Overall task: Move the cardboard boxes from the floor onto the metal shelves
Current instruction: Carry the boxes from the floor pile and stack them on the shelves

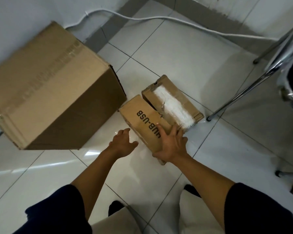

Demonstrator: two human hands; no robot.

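A large cardboard box sits at the left on the white tiled floor, close to the wall, its long top face crossed by a strip of clear tape. A white cable runs along the foot of the wall behind it. Just right of the large box lies a small cardboard box printed with "HUB-USB", on the floor and tilted across the tiles. The left hand hovers just beside this box's near left edge, its grip released, fingers loosely spread and holding nothing. The right hand lies on the near end of the HUB-USB box, fingers spread over its top and thumb at the side, grasping it. Touching that box's right side is a second small box, dented, with a torn white label on top. Farther right stand the chrome legs of a metal shelf frame, feet on the floor.
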